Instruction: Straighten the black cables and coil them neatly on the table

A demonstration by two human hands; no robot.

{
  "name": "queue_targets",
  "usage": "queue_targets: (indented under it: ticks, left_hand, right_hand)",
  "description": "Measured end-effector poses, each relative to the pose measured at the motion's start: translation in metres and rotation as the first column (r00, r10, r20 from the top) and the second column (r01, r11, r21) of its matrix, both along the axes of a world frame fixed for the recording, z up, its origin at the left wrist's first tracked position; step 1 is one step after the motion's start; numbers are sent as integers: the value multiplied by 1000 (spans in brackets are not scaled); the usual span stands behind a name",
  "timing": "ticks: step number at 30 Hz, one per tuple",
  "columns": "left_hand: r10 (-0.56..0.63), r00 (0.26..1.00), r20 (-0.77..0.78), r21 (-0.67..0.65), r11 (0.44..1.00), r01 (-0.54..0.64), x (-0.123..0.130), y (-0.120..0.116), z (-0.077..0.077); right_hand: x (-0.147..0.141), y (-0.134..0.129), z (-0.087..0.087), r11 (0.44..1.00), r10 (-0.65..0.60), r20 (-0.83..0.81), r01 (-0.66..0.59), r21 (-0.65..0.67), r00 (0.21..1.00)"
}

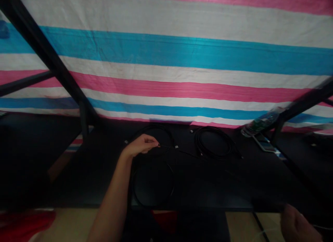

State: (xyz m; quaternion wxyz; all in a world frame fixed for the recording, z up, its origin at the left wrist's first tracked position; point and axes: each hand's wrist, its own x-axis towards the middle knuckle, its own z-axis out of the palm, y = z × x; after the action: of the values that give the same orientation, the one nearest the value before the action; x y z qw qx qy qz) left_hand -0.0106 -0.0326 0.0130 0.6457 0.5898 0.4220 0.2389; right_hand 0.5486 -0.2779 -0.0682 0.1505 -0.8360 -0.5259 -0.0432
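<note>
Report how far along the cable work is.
Seemingly done: the right-side black cable lies in a multi-turn coil. In hand: the left hand pinches a thin dark cord. Probably remaining: the wide loop near the table's front edge, still loose. The blurred right hand's part is unclear.

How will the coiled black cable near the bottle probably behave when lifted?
The coiled black cable will probably sag, as it is thin and looped. The loops may spread apart, since no tie shows. Its pale plug may swing, because it sticks out from the coil.
</note>
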Motion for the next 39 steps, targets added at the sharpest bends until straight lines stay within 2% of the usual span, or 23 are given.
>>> queue_targets:
  ticks: [1,3,5,7,9,11,14,16,18,22,28,30,34,37,39]
  left_hand:
    - [17,1000,16,4,1000,-17,1,0,0]
    - [36,999,32,12,999,-36,5,-1,0]
    - [45,999,25,23,999,-46,10,-1,-1]
    - [50,999,4,40,998,-50,17,-2,-2]
    - [58,998,-15,65,996,-57,27,-3,-3]
    - [70,997,-28,97,993,-67,37,-3,-3]
    - [84,996,-41,143,987,-77,46,-4,-3]
    - [89,995,-51,155,985,-80,42,-7,-2]
    - [90,994,-65,151,985,-79,32,-13,2]
    - [72,989,-133,135,989,-54,7,-36,23]
    - [-14,949,-316,201,976,81,-13,-76,65]
    - [-8,940,-342,191,978,78,-21,-84,71]
    - [41,921,-388,164,986,25,-37,-93,75]
    - [42,905,-424,173,984,36,-47,-96,78]
    - [43,897,-440,195,980,49,-53,-99,82]
  right_hand:
    - [-10,11,6,996,-18,-138,30,85,990]
    - [-35,38,23,993,79,-345,-42,113,935]
    - [-70,70,43,980,185,-440,-131,150,879]
    - [-115,101,64,947,322,-515,-279,163,794]
    - [-168,129,81,876,465,-586,-438,200,663]
    - [-221,151,92,794,558,-641,-564,228,527]
    - [-280,176,98,683,597,-686,-713,161,416]
    - [-294,188,100,616,666,-634,-769,169,394]
    - [-290,197,104,578,712,-569,-803,143,412]
    - [-249,204,117,537,773,-434,-842,59,463]
    - [-189,204,133,560,823,-178,-822,97,540]
    - [-170,204,134,590,807,-89,-799,120,583]
    - [-128,203,132,701,697,62,-697,152,715]
    - [-98,196,131,754,627,132,-641,142,768]
    - [-78,190,132,809,547,158,-567,153,822]
